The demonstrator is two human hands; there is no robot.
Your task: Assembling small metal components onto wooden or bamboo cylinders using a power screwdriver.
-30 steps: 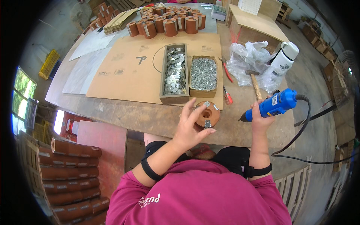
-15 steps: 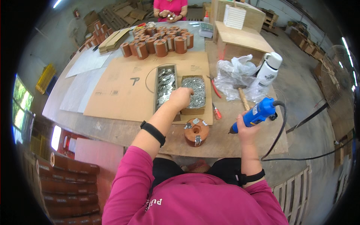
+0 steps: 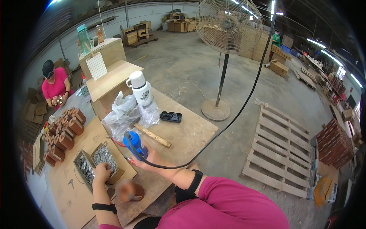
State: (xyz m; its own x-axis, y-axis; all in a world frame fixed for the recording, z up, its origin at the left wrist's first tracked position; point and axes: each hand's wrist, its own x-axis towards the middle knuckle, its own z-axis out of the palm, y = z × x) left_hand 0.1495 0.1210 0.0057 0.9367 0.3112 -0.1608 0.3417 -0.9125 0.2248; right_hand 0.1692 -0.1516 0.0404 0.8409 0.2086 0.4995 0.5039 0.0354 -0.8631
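As the view swung right, the left hand (image 3: 102, 171) stayed at the brown cardboard box (image 3: 117, 177) of silver fasteners (image 3: 103, 155), whether pinching any unclear, so picking seemed unfinished; the right hand (image 3: 150, 158) gripped the blue power driver (image 3: 136, 145); the reddish-brown cylinder (image 3: 132, 191) stood nearby on the wooden surface (image 3: 187, 133)

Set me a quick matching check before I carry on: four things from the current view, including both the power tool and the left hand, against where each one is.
Things
1. Blue corded electric screwdriver
2. White flask with handle
3. Slatted wooden pallet
4. Left hand

Places
A. On the concrete floor
B. At the box of small metal fasteners
C. Held in the right hand
D. Standing next to the translucent plastic bag

Pairs: 1-C, 2-D, 3-A, 4-B
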